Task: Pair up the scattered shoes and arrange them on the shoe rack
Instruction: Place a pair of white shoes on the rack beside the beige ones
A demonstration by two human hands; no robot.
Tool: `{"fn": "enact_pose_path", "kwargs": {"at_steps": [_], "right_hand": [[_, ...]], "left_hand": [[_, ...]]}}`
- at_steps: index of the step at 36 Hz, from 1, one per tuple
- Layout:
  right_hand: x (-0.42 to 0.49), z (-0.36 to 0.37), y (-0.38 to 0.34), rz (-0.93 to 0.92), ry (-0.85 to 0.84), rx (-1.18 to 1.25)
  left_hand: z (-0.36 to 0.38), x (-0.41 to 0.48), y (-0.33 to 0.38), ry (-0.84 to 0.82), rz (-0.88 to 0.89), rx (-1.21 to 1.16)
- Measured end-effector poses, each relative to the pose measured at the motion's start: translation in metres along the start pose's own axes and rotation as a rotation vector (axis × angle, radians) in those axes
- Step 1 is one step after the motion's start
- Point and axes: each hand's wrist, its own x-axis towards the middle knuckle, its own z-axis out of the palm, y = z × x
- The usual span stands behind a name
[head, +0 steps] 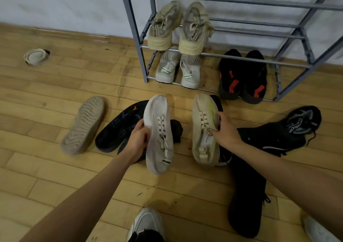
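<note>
Left hand [137, 139] clamped on white sneaker [159, 136], right hand [225, 130] clamped on cream sneaker [204, 130], both at 12 o'clock over wood floor [55, 167]. Black shoes [269, 136] at 2 o'clock, upturned tan shoe [83, 124] at 10. Beyond, shoe rack [289, 63] holds three pairs.

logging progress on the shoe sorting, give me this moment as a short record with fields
left hand: holds white sneaker
right hand: holds cream sneaker
shoe rack: grey metal, against the wall
middle tier: beige pair
bottom tier: light grey pair, black and red pair
loose on floor: upturned beige shoe, several black shoes
</note>
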Motion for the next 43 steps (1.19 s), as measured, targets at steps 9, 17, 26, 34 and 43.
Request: {"fn": "enact_pose_path", "kwargs": {"at_steps": [9, 17, 26, 34, 43], "right_hand": [[0.0, 0.001, -0.023, -0.068, -0.293, -0.19], [-0.044, -0.026, 0.021, -0.235, -0.478, -0.527], [-0.079, -0.097, 0.115, -0.015, -0.308, -0.6], [-0.122, -0.132, 0.187, 0.227, -0.445, -0.667], [-0.154, -0.132, 0.244, 0.378, -0.618, -0.723]], "left_hand": [[0.015, -0.015, 0.007, -0.003, 0.205, 0.491], [0.077, -0.023, 0.012, -0.13, 0.347, 0.523], [0.167, -0.042, 0.022, -0.163, 0.569, 1.072], [0.255, -0.066, 0.001, -0.431, 0.332, 0.92], [0.28, -0.073, -0.043, -0.412, 0.246, 0.899]]}}
